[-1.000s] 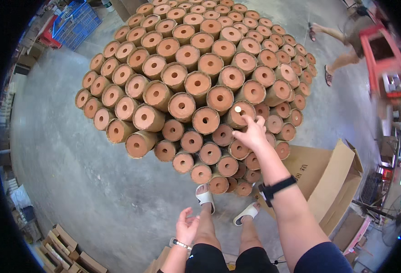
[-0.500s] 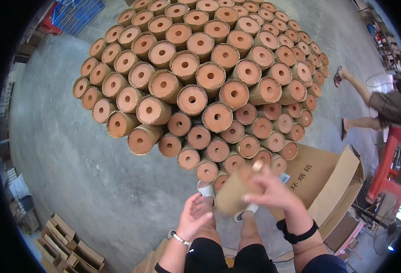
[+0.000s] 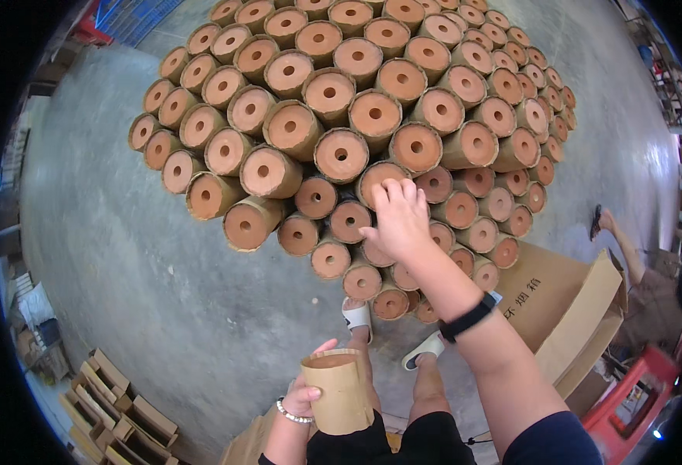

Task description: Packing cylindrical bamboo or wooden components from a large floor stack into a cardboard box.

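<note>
Near my lap, my left hand [image 3: 304, 395] holds a brown paper-wrapped cylinder [image 3: 341, 399] upright from its left side. Its top is reddish, clay-like and set a little below the paper rim; no hole shows in it. My right hand [image 3: 400, 221] reaches forward to the near side of a large stack of similar cylinders. Its fingers rest over the face of one stacked cylinder [image 3: 373, 183], hiding part of it, with the thumb spread apart lower down. The stacked cylinders [image 3: 341, 155] lie with reddish round faces toward me, most with a hole in the centre.
An open cardboard box [image 3: 546, 298] stands right of the stack. Beyond it are a red plastic stool [image 3: 637, 403] and another person's leg [image 3: 623, 240]. Cardboard pieces [image 3: 116, 411] lie at lower left, and a blue crate [image 3: 135, 19] stands far left.
The cylinder was in my right hand, blurred, and is now in my left. My right hand has moved forward onto the stack. The other person on the right has moved.
</note>
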A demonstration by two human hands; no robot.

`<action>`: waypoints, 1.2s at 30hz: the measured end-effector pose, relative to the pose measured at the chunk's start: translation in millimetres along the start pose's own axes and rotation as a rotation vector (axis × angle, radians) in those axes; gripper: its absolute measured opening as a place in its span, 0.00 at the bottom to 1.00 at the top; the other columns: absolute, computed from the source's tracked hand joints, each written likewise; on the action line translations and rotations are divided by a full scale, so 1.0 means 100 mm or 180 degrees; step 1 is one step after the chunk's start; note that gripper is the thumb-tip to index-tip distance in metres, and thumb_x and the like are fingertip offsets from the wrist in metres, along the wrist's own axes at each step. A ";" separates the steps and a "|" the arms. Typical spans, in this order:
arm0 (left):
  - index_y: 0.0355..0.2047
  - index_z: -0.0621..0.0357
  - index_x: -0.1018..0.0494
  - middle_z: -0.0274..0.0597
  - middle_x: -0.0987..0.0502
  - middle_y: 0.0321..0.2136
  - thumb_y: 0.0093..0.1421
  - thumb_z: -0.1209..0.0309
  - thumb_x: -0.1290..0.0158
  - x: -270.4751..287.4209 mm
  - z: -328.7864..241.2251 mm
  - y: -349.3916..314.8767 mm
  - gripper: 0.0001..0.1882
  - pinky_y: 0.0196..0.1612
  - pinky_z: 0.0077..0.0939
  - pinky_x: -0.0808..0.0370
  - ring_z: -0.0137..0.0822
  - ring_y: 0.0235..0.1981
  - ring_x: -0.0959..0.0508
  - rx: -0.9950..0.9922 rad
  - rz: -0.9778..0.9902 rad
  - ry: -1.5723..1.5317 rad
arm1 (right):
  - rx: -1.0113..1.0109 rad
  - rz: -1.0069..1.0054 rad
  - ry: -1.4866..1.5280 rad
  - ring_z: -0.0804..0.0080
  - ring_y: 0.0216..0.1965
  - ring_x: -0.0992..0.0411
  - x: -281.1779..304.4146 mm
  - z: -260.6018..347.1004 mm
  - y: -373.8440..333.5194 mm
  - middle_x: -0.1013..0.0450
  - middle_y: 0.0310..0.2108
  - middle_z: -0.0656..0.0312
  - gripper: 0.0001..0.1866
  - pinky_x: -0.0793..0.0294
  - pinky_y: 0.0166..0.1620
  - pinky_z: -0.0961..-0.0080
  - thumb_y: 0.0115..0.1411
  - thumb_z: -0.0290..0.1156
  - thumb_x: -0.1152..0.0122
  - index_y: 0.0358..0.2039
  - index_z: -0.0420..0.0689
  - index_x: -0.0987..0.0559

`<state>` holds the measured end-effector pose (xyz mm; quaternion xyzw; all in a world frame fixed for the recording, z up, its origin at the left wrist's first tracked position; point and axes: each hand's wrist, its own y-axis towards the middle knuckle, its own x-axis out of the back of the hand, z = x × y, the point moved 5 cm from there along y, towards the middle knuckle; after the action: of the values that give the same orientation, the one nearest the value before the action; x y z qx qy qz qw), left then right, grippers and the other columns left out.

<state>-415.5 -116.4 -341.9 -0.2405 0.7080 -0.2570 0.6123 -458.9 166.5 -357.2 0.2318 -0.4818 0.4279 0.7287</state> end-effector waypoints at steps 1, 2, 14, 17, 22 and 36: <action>0.58 0.59 0.57 0.50 0.39 0.50 0.35 0.64 0.40 -0.01 0.00 -0.01 0.52 0.49 0.41 0.34 0.44 0.50 0.34 -0.0011 -0.0002 -0.0002 | -0.0141 0.0070 -0.0414 0.60 0.45 0.42 -0.14 -0.01 0.05 0.38 0.39 0.57 0.26 0.42 0.49 0.54 0.42 0.39 0.38 0.40 0.42 0.34; 0.58 0.59 0.57 0.50 0.39 0.50 0.34 0.64 0.39 -0.04 0.00 -0.02 0.52 0.49 0.40 0.34 0.44 0.50 0.34 -0.0017 0.0022 0.0167 | -0.0275 0.0144 -0.0822 0.61 0.46 0.42 -0.27 -0.03 0.06 0.38 0.38 0.59 0.28 0.44 0.51 0.53 0.41 0.38 0.37 0.42 0.43 0.34; 0.55 0.63 0.53 0.50 0.36 0.48 0.32 0.59 0.36 -0.35 0.32 0.02 0.52 0.52 0.37 0.36 0.41 0.49 0.33 0.0138 0.0374 0.0124 | -0.0511 -0.0615 0.0817 0.62 0.44 0.39 0.44 -0.23 -0.48 0.34 0.43 0.59 0.36 0.41 0.52 0.69 0.40 0.25 0.38 0.52 0.45 0.42; 0.54 0.63 0.50 0.48 0.36 0.47 0.34 0.61 0.38 -0.41 0.35 -0.04 0.48 0.52 0.34 0.38 0.39 0.49 0.34 0.0070 0.0424 0.0452 | -0.1551 -0.0444 0.4214 0.70 0.55 0.48 0.74 -0.25 -1.01 0.42 0.51 0.55 0.41 0.44 0.54 0.71 0.47 0.20 0.44 0.59 0.44 0.54; 0.54 0.60 0.49 0.45 0.38 0.49 0.37 0.64 0.38 -0.87 0.41 -0.32 0.45 0.54 0.31 0.42 0.36 0.51 0.37 0.0000 0.0823 0.0986 | -0.2186 0.0363 0.6558 0.65 0.54 0.44 1.22 0.12 -2.08 0.46 0.54 0.59 0.42 0.40 0.52 0.63 0.46 0.30 0.39 0.58 0.50 0.52; 0.59 0.57 0.58 0.41 0.57 0.59 0.44 0.50 0.45 -2.43 1.03 -1.05 0.50 0.60 0.30 0.63 0.34 0.61 0.59 -0.0455 0.1994 0.3091 | -0.0882 0.0734 0.5394 0.64 0.47 0.38 2.64 0.29 -3.60 0.38 0.46 0.56 0.43 0.37 0.50 0.69 0.34 0.32 0.30 0.51 0.44 0.42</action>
<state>-278.6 -43.5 -104.6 0.0851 0.9606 -0.0960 0.2466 -124.2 60.9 -79.7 -0.3064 0.1554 0.4650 0.8159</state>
